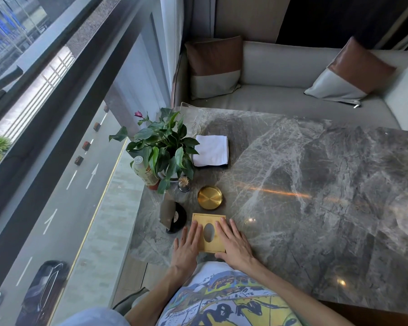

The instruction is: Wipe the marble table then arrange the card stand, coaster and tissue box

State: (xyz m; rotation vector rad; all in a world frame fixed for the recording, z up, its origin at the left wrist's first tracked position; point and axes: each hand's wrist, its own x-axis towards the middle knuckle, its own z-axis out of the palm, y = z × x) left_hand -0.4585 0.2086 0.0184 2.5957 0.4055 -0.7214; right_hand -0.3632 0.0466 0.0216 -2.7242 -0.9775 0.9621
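Note:
A square golden tissue box (pixel 208 221) with an oval opening sits near the front left edge of the grey marble table (pixel 316 184). My left hand (pixel 186 248) lies flat on its left side and my right hand (pixel 233 245) on its right side, fingers spread. Just beyond the box rests a round golden coaster (pixel 209 197). To the box's left stands a tilted clear card stand (pixel 169 214) beside a black disc (pixel 180 217). A folded white cloth (pixel 212 150) lies further back.
A potted plant (pixel 165 149), a bottle (pixel 144 171) and a small toothpick holder (pixel 183 184) crowd the table's left edge by the window. A clear acrylic holder (pixel 192 120) stands at the far left corner. A grey sofa (pixel 292 97) with two cushions lies beyond the table.

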